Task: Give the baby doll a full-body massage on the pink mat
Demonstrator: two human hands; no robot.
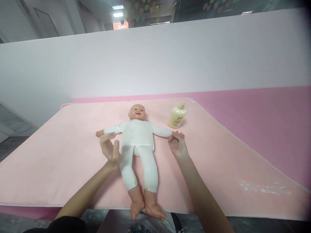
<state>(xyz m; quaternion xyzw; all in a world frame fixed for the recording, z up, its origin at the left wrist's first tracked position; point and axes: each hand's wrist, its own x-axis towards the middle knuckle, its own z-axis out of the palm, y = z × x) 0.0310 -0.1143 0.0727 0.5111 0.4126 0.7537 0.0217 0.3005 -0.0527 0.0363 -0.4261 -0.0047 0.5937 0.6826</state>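
A baby doll (138, 134) with a white cloth body lies on its back on a pink towel (80, 161), arms spread to both sides. Its bare feet reach over the towel's near edge. My right hand (179, 147) is closed at the doll's hand (178, 134) on the right, fingertips and thumb gripping it. Beside the doll's hip and below its other arm, my left hand (110, 148) is raised, fingers curved and thumb apart, holding nothing. It is slightly blurred. A pale yellow pump bottle (177, 117) stands upright just beyond the held doll hand.
The towel covers a pink padded surface (262, 123), which shows at the right and back. A white wall panel (155, 61) rises behind it, with glass above. White lettering (264, 187) marks the towel's near right corner. My lap is below the near edge.
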